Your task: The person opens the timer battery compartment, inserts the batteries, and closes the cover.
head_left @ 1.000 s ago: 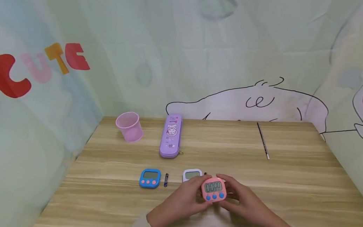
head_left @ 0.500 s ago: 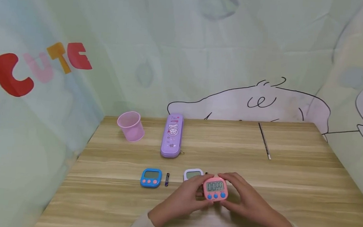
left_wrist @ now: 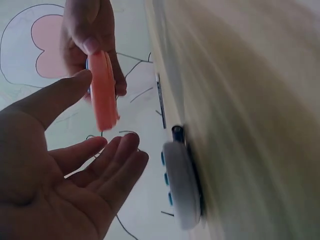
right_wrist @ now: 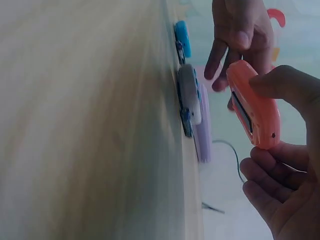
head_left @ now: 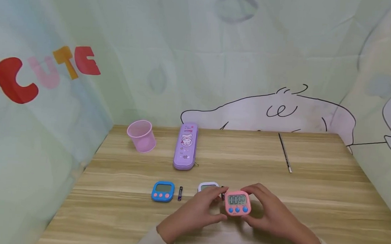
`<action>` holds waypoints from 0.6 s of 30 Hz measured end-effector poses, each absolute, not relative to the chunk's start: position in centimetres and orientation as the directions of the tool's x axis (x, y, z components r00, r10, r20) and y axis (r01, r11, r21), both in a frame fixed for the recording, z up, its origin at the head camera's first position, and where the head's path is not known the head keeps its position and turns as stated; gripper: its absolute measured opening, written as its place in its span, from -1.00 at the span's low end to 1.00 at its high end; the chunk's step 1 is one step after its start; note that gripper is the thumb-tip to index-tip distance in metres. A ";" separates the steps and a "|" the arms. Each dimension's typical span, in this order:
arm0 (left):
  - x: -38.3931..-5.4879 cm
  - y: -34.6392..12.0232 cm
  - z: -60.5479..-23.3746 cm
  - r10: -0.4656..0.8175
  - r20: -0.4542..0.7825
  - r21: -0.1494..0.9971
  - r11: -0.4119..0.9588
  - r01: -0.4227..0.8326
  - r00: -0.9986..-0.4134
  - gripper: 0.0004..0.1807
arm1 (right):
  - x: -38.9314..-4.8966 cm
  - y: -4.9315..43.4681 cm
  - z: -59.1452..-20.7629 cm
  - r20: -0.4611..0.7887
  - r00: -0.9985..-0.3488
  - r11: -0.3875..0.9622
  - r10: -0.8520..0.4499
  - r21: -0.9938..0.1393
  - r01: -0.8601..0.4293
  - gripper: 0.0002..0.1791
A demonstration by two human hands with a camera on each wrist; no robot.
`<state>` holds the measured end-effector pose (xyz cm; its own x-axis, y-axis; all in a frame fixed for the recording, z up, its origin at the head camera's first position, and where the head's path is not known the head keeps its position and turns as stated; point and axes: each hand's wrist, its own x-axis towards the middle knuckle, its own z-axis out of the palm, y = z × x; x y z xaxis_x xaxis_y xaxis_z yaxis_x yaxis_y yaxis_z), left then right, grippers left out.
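Left grip (head_left: 200, 209) now off the pink timer (head_left: 238, 203), fingers apart; right grip (head_left: 271, 212) alone pinches it, shifted rightward; support is one-handed.

On the table (head_left: 327, 184) we see 2 timers (head_left: 163, 192) before the pencil case (head_left: 185, 148) — cup (head_left: 144, 140) left of it, pencil (head_left: 285, 153) right.

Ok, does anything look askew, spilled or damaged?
Nothing stands out: no spill shows, the pink cup stands upright, and the pink timer in the right hand looks intact, its display showing zeros.
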<state>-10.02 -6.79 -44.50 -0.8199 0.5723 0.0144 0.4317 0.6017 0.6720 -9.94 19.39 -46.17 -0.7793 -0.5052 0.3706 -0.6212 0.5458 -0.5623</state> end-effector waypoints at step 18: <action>-12.6 -9.5 -44.8 0.442 -0.010 0.587 0.729 0.352 -0.897 -0.14 | -13.4 26.0 -46.8 0.234 -0.883 0.642 -0.407 -0.615 -0.459 -0.37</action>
